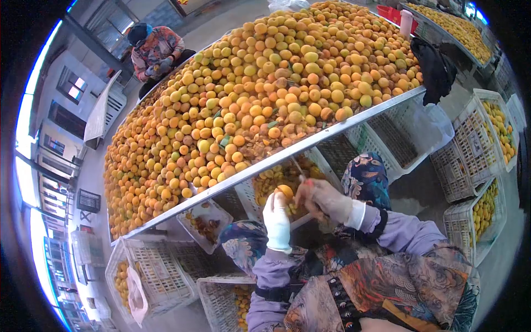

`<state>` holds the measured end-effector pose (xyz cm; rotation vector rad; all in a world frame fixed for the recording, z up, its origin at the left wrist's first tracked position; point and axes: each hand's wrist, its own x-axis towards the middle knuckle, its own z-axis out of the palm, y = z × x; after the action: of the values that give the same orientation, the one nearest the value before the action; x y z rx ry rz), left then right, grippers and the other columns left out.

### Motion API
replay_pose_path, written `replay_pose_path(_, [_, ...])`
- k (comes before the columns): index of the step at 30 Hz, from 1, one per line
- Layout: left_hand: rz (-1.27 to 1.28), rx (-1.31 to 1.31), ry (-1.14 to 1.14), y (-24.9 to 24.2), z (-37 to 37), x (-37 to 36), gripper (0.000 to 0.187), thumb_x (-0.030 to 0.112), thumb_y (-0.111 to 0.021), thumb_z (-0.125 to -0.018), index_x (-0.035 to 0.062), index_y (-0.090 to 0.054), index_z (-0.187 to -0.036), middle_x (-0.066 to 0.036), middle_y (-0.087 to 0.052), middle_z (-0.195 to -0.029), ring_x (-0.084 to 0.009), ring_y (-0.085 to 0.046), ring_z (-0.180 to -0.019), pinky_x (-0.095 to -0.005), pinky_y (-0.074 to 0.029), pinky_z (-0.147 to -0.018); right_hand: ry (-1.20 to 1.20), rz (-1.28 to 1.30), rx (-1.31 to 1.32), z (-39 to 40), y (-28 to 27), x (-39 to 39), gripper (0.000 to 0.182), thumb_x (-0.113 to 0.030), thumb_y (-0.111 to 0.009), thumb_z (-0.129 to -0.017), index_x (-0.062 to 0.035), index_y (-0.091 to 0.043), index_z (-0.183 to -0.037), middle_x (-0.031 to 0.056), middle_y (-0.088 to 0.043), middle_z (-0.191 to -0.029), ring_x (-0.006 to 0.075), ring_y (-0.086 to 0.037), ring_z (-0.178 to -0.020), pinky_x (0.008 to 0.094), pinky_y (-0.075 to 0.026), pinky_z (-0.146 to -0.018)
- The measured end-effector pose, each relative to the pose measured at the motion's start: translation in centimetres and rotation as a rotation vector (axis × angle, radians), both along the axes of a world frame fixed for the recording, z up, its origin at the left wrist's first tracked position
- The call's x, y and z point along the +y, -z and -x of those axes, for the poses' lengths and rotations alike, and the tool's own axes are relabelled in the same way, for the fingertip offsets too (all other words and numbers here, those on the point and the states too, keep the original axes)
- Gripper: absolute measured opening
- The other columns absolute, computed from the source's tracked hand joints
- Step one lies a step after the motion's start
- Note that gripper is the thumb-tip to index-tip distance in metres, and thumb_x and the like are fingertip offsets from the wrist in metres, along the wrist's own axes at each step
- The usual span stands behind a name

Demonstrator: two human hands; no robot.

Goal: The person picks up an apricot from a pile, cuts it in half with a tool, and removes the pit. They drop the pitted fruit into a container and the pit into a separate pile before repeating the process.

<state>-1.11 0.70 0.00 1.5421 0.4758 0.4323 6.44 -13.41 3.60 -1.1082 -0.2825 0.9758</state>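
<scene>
My left hand (277,221), in a white glove, is closed around an orange-yellow apricot (286,192) held at the fingertips. Just right of it, my gloved right hand (326,199) is closed on a knife (297,166), whose thin blade points up toward the table edge. The right hand is a little blurred and its grip is partly hidden. Below both hands, between my knees, a crate holds apricot pieces (263,185). Beyond the metal rim (265,166) a large heap of whole apricots (232,110) covers the table, with crushed ones near the edge.
White plastic crates (157,276) stand at left, and stacked crates (464,144) with apricots stand at right. A small tray (206,224) sits under the table. A black cloth (432,69) hangs off the corner. Another person (157,52) sits at the far left side.
</scene>
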Motion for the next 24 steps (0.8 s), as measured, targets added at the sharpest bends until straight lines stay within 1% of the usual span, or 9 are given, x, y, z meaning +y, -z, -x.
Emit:
replay_pose_path(1, [-0.161,0.016,0.048,-0.7,0.4,0.1,0.031,0.027,-0.052,-0.092,-0.0020,-0.059,-0.103,-0.011,-0.062,-0.092,-0.0236,-0.060,-0.083,-0.0330,-0.046,-0.075,0.088,0.043,-0.004,-0.4,-1.4,0.0,0.029,-0.034,-0.058,-0.089,-0.0055,-0.054,-0.089,0.0019,-0.055,-0.065,0.0079,-0.046,-0.046,0.0221,-0.037,-0.038])
replay_pose_path(6, [-0.614,-0.038,0.046,-0.4,1.1,-0.8,0.032,0.026,-0.061,-0.085,0.0013,-0.059,-0.105,-0.018,-0.062,-0.093,-0.0329,-0.060,-0.086,-0.0361,-0.047,-0.075,0.192,0.089,-0.125,-0.2,2.1,1.9,0.035,-0.034,-0.065,-0.085,-0.0026,-0.053,-0.096,0.0002,-0.056,-0.080,0.0071,-0.049,-0.070,0.0222,-0.042,-0.062])
replay_pose_path(8, [-0.684,-0.065,0.026,-0.4,1.3,-0.8,0.029,0.020,-0.057,-0.089,-0.0034,-0.057,-0.105,-0.013,-0.063,-0.088,-0.0186,-0.058,-0.079,-0.0305,-0.046,-0.074,0.147,0.184,-0.163,-0.2,2.7,2.1,0.035,-0.033,-0.065,-0.085,-0.0020,-0.053,-0.095,0.0005,-0.056,-0.082,0.0077,-0.048,-0.075,0.0231,-0.042,-0.067])
replay_pose_path(10, [-0.599,-0.033,0.040,-0.2,1.4,-0.9,0.028,0.021,-0.053,-0.092,-0.0028,-0.058,-0.104,-0.013,-0.063,-0.090,-0.0183,-0.058,-0.082,-0.0306,-0.046,-0.077,0.152,0.210,-0.151,-0.2,2.8,2.2,0.034,-0.033,-0.064,-0.085,-0.0018,-0.054,-0.095,0.0004,-0.056,-0.082,0.0078,-0.048,-0.076,0.0237,-0.042,-0.068])
replay_pose_path(12, [-0.244,-0.041,0.077,-0.1,1.3,-0.7,0.031,0.025,-0.051,-0.092,-0.0026,-0.058,-0.104,-0.015,-0.062,-0.093,-0.0233,-0.059,-0.087,-0.0334,-0.046,-0.079,0.207,0.113,-0.111,-0.2,3.6,2.5,0.031,-0.032,-0.061,-0.087,-0.0034,-0.054,-0.094,0.0001,-0.056,-0.080,0.0063,-0.049,-0.068,0.0225,-0.043,-0.059])
replay_pose_path(14, [-0.144,-0.028,0.098,1.4,1.5,-0.3,0.037,0.030,-0.046,-0.095,-0.0035,-0.056,-0.108,-0.013,-0.061,-0.099,-0.0191,-0.056,-0.091,-0.0315,-0.043,-0.083,0.181,0.116,-0.057,-0.2,3.3,1.4,0.029,-0.032,-0.059,-0.088,-0.0042,-0.054,-0.094,0.0000,-0.056,-0.079,0.0055,-0.049,-0.063,0.0212,-0.042,-0.053])
replay_pose_path(16, [0.467,-0.216,0.211,1.3,1.2,-0.6,0.044,0.039,-0.045,-0.095,-0.0007,-0.050,-0.115,-0.009,-0.054,-0.112,-0.0187,-0.051,-0.104,-0.0299,-0.040,-0.089,0.148,0.115,-0.010,-0.3,2.9,1.0,0.028,-0.032,-0.057,-0.089,-0.0050,-0.054,-0.095,-0.0002,-0.057,-0.078,0.0046,-0.049,-0.058,0.0199,-0.042,-0.047])
replay_pose_path(20, [0.837,-0.265,0.272,0.6,0.8,-0.6,0.048,0.040,-0.047,-0.093,-0.0012,-0.049,-0.117,-0.013,-0.052,-0.120,-0.0236,-0.050,-0.110,-0.0337,-0.040,-0.095,0.166,0.076,0.030,-0.5,2.4,0.3,0.026,-0.031,-0.054,-0.091,-0.0059,-0.054,-0.097,-0.0006,-0.057,-0.075,0.0039,-0.049,-0.051,0.0182,-0.039,-0.039])
replay_pose_path(24, [0.888,-0.259,0.206,0.7,0.9,-0.1,0.046,0.036,-0.050,-0.092,-0.0016,-0.049,-0.118,-0.015,-0.052,-0.121,-0.0264,-0.050,-0.112,-0.0369,-0.040,-0.096,0.258,0.019,0.051,-0.1,1.3,0.5,0.026,-0.031,-0.054,-0.091,-0.0058,-0.054,-0.097,-0.0017,-0.056,-0.071,0.0041,-0.048,-0.050,0.0184,-0.039,-0.039])
